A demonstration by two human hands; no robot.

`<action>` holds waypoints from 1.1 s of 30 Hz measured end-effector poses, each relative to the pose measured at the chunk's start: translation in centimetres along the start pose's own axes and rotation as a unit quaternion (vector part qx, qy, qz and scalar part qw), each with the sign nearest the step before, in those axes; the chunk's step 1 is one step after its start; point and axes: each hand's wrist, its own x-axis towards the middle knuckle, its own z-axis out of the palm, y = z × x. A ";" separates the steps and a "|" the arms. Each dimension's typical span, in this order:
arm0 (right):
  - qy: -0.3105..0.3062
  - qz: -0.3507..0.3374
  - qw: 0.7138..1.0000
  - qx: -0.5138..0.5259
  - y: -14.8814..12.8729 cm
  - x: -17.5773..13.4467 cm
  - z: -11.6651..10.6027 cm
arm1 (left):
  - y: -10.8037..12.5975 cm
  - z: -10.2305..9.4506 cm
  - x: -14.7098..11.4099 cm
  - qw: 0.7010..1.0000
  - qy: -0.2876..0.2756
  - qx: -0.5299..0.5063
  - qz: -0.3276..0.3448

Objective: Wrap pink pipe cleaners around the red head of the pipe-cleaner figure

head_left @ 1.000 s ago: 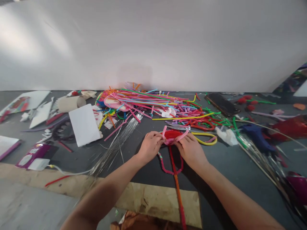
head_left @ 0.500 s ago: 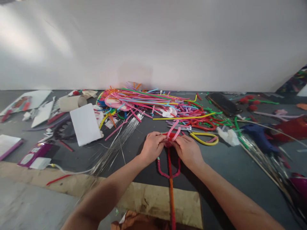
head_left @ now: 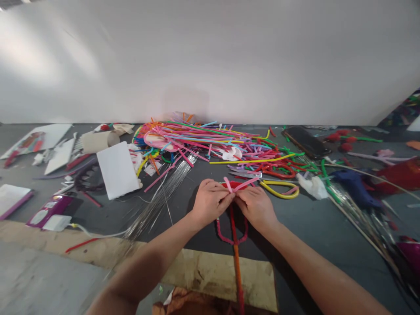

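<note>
My left hand [head_left: 210,202] and my right hand [head_left: 259,208] meet over the dark table, fingers pinched together. Between them is a light pink pipe cleaner [head_left: 248,182], its two ends crossing above my fingertips. Behind it shows a red fuzzy piece [head_left: 236,184], partly covered by the fingers. From under my hands a red and orange pipe-cleaner stem [head_left: 237,262] runs down toward me. A dark pink fuzzy loop [head_left: 225,239] hangs around that stem below my fingers. Scissors with red handles [head_left: 278,171] lie just beyond my right hand.
A heap of coloured pipe cleaners [head_left: 197,135] lies along the white wall. Silvery wires [head_left: 154,208] and a white card [head_left: 118,170] are at the left. On the right are a yellow loop [head_left: 278,194], a phone [head_left: 306,142] and a blue glue gun [head_left: 356,190].
The pink pipe cleaner's ends, which stood up side by side, now cross and spread apart to left and right. Both hands stay in nearly the same place.
</note>
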 end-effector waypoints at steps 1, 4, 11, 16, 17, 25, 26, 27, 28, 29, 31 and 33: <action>0.001 0.001 1.000 0.007 -0.1 0.0 0.0 | 0.0 0.0 0.1 1.000 0.006 -0.001 -0.009; 0.002 0.025 0.997 0.072 -0.4 0.2 -0.4 | -0.1 -0.1 0.3 0.999 0.033 -0.012 -0.032; 0.035 0.128 0.940 0.315 -0.8 0.8 -1.2 | 0.0 -0.1 0.4 0.999 0.033 -0.025 -0.011; 0.041 0.174 0.916 0.360 -0.3 0.8 -1.1 | 0.1 -0.2 0.2 0.999 0.019 -0.003 -0.042; 0.043 0.189 0.913 0.359 -0.2 0.7 -1.1 | 0.1 -0.3 0.3 0.998 0.014 0.000 -0.058; 0.040 0.186 0.908 0.375 -0.4 0.5 -0.9 | -0.4 -0.4 0.3 0.992 0.014 0.034 -0.122; 0.031 0.179 0.907 0.380 -0.5 0.5 -0.9 | -0.4 -0.3 0.3 0.992 0.012 0.032 -0.123; 0.022 0.169 0.910 0.377 -0.6 0.6 -0.9 | -0.4 -0.3 0.3 0.992 0.009 0.030 -0.122; 0.013 0.155 0.918 0.365 -0.7 0.6 -0.8 | -0.4 -0.2 0.3 0.992 0.006 0.027 -0.120; 0.003 0.139 0.929 0.342 -0.7 0.6 -0.8 | -0.4 -0.2 0.3 0.993 0.005 0.024 -0.117; -0.016 0.101 0.952 0.287 -0.7 0.7 -0.7 | -0.4 -0.2 0.2 0.994 0.005 0.019 -0.112; -0.020 0.061 0.967 0.247 -0.6 0.7 -0.5 | -0.4 -0.1 0.2 0.994 0.009 0.017 -0.111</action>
